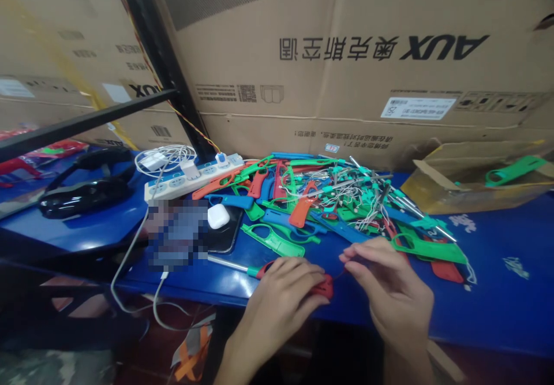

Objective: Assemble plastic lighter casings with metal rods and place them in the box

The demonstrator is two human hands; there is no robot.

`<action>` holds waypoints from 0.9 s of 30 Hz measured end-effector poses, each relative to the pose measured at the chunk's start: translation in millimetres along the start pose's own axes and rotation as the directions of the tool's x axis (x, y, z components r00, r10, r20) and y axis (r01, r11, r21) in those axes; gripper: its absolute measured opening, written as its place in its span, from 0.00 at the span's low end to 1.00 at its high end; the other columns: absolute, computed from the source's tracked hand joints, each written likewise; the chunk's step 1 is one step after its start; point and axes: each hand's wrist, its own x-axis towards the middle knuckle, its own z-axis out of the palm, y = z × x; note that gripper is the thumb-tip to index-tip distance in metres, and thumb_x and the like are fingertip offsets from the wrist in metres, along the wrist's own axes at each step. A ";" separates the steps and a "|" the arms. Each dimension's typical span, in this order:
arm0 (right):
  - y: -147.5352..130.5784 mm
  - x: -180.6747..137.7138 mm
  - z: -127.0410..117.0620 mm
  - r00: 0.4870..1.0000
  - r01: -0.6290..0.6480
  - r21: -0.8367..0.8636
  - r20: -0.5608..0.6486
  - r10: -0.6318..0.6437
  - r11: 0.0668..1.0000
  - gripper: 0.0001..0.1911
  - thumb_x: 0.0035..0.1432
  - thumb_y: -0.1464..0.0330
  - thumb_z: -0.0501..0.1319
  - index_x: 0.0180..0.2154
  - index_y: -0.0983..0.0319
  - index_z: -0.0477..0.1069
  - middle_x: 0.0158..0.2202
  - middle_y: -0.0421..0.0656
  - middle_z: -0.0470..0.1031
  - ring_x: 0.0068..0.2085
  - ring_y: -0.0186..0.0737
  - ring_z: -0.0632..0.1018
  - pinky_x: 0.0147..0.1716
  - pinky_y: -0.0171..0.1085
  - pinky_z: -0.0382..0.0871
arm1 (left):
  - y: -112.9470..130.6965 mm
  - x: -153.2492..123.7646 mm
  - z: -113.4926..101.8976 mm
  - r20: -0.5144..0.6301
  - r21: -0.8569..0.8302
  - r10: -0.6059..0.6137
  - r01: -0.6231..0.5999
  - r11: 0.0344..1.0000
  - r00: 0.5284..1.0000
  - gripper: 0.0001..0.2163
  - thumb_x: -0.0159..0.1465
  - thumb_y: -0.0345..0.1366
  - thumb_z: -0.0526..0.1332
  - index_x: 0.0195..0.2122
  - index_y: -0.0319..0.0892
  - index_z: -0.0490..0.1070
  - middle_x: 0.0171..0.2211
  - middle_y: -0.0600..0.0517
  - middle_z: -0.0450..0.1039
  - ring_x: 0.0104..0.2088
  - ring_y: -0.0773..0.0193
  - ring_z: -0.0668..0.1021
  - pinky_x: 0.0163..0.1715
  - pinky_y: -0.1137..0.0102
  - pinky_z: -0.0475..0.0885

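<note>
Both hands (281, 292) (385, 284) pinch red handle (324, 287) (mostly hidden).

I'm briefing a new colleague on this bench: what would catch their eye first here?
First the tangled pile of green, blue and orange plastic handles with metal rods, mid-table. In front of it, the left hand grips a red handle while the right hand pinches something thin beside it. Behind looms a big cardboard box printed upside down.

blue table (497, 269), red handle (322, 288) — green handles (426, 249)
</note>
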 end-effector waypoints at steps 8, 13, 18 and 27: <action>-11.3 -6.7 -9.7 0.988 -0.118 -0.107 0.084 0.128 0.987 0.17 0.70 0.75 0.58 0.51 0.49 0.78 0.46 0.37 0.83 0.46 0.33 0.83 0.48 0.34 0.79 | -0.4 0.2 2.3 -0.013 0.013 -0.024 0.024 1.000 1.000 0.08 0.73 0.39 0.63 0.52 0.49 0.73 0.52 0.57 0.79 0.50 0.60 0.77 0.51 0.63 0.67; -18.8 0.3 1.9 0.974 -0.205 -0.089 0.076 0.212 0.975 0.11 0.67 0.72 0.64 0.47 0.50 0.79 0.42 0.37 0.81 0.42 0.34 0.83 0.42 0.31 0.80 | 1.6 0.4 0.7 0.000 0.000 -0.030 0.030 1.000 1.000 0.09 0.72 0.39 0.64 0.51 0.49 0.73 0.51 0.57 0.79 0.52 0.59 0.76 0.51 0.63 0.68; -22.6 2.5 12.7 0.979 -0.185 -0.163 0.050 0.195 0.969 0.10 0.67 0.69 0.65 0.48 0.50 0.78 0.42 0.38 0.79 0.42 0.33 0.82 0.41 0.30 0.78 | 4.5 1.9 -1.1 0.013 0.012 -0.033 0.033 0.999 0.999 0.10 0.71 0.40 0.65 0.52 0.49 0.74 0.50 0.57 0.79 0.50 0.58 0.77 0.49 0.62 0.69; -33.3 -5.8 -19.6 0.970 -0.158 -0.410 0.106 0.219 0.898 0.17 0.72 0.69 0.58 0.55 0.48 0.78 0.51 0.38 0.83 0.52 0.40 0.83 0.51 0.36 0.80 | 2.5 1.7 0.4 -0.032 0.048 -0.030 0.032 0.998 0.999 0.09 0.70 0.40 0.65 0.50 0.46 0.75 0.47 0.55 0.80 0.48 0.59 0.79 0.47 0.62 0.70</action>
